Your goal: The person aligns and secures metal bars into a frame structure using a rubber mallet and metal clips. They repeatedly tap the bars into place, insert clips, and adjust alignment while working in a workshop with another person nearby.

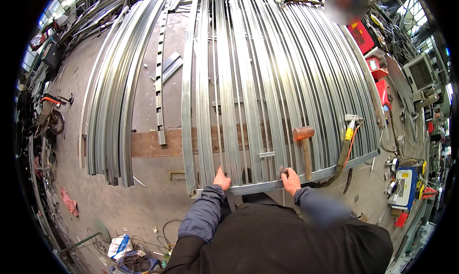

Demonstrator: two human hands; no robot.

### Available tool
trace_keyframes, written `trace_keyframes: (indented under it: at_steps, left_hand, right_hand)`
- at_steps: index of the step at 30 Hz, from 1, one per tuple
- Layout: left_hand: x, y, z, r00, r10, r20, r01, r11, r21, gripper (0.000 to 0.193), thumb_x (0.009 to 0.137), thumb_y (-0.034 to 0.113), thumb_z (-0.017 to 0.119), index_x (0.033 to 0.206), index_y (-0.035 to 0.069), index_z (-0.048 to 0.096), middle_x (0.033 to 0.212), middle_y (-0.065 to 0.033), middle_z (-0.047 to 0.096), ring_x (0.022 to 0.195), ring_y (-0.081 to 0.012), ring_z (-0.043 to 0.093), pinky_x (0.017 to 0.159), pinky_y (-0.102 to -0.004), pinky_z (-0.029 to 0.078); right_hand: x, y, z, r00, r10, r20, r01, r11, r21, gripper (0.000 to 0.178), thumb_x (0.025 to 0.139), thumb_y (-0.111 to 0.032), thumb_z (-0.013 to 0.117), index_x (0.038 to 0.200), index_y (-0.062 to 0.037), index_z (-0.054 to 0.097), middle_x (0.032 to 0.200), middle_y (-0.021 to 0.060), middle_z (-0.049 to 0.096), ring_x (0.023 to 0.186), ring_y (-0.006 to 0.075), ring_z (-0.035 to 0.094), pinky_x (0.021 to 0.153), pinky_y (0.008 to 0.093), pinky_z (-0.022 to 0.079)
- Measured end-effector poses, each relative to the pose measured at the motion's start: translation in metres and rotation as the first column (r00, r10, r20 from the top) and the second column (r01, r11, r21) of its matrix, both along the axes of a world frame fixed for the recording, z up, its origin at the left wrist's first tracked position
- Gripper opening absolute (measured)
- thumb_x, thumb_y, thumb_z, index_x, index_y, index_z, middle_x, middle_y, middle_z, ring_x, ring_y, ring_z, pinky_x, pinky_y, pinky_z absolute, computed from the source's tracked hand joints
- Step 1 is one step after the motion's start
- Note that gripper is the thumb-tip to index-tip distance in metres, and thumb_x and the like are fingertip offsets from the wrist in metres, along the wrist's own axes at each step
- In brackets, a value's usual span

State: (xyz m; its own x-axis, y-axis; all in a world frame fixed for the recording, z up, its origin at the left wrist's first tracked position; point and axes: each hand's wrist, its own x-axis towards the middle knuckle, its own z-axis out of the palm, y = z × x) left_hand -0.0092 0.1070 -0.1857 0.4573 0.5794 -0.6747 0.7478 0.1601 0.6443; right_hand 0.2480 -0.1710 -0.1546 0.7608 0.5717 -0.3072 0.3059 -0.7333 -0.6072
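A large frame of long silvery metal slats (272, 82) lies in front of me, closed at the near end by a metal rail (258, 188). My left hand (222, 179) is at the rail's left part, closed around the near end of a slat with its thumb pointing up. My right hand (290, 180) rests farther right on the same rail, its fingers pinched together; what they hold is too small to make out. A mallet (304, 133) with an orange-brown head lies across the slats right of that hand. A short metal piece (267, 154) lies between the hands, on the slats.
Right of the mallet, a welding torch (348, 132) with a yellow section and dark cable lies on the frame. A stack of metal profiles (112, 106) and a notched bar (160, 92) are at left. Red machines (361, 37) and a blue-white box (405, 188) stand at right. Far right, a person (345, 5).
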Motion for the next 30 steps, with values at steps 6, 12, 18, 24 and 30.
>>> trace_keyframes:
  at_steps: [6,12,18,24,30]
  left_hand:
    - [-0.009,-0.006,-0.047,0.997,0.043,0.059,-0.044,0.999,0.018,0.083,0.086,-0.002,0.056,0.163,-0.005,0.027,0.148,-0.0350,0.055,0.140,-0.0459,0.054,0.119,-0.0445,0.042]
    - [-0.005,-0.009,-0.039,0.998,0.060,-0.001,-0.060,0.997,0.042,0.081,0.086,-0.004,0.055,0.162,-0.004,0.028,0.147,-0.0358,0.055,0.139,-0.0465,0.055,0.119,-0.0458,0.042]
    - [-0.003,-0.016,-0.021,0.991,0.119,0.061,-0.126,0.984,0.129,0.080,0.086,-0.006,0.053,0.162,-0.002,0.029,0.147,-0.0358,0.055,0.139,-0.0472,0.054,0.119,-0.0468,0.043]
    - [-0.005,-0.017,-0.019,0.993,0.093,0.065,-0.103,0.983,0.155,0.082,0.086,-0.006,0.053,0.164,-0.001,0.027,0.146,-0.0366,0.055,0.139,-0.0483,0.053,0.119,-0.0480,0.043]
    - [-0.009,-0.014,-0.008,0.999,0.032,0.002,-0.032,0.993,0.110,0.085,0.086,-0.005,0.054,0.165,0.000,0.023,0.144,-0.0377,0.056,0.135,-0.0494,0.055,0.116,-0.0483,0.044]
  right_hand:
    - [-0.005,0.002,0.010,0.999,-0.001,-0.037,0.000,1.000,-0.013,0.028,0.094,-0.026,0.067,0.109,-0.0016,0.063,0.097,0.0202,0.070,0.094,0.0385,0.068,0.086,0.0461,0.054]
    - [-0.007,0.001,0.006,1.000,0.002,-0.007,-0.002,0.999,-0.036,0.027,0.093,-0.025,0.068,0.107,-0.0026,0.062,0.098,0.0205,0.069,0.095,0.0399,0.068,0.086,0.0474,0.053]
    - [-0.011,0.000,0.004,0.999,0.016,0.028,-0.015,1.000,-0.021,0.024,0.094,-0.024,0.066,0.106,-0.0033,0.062,0.099,0.0207,0.068,0.096,0.0411,0.067,0.086,0.0487,0.053]
    - [-0.024,-0.003,0.008,0.991,0.136,-0.003,-0.136,0.990,-0.026,0.024,0.095,-0.024,0.067,0.104,-0.0019,0.062,0.102,0.0208,0.068,0.098,0.0410,0.067,0.087,0.0477,0.053]
    - [-0.036,0.001,0.014,0.988,0.155,-0.024,-0.156,0.987,-0.042,0.029,0.091,-0.025,0.075,0.101,-0.0010,0.061,0.091,0.0163,0.064,0.086,0.0359,0.063,0.080,0.0457,0.052]
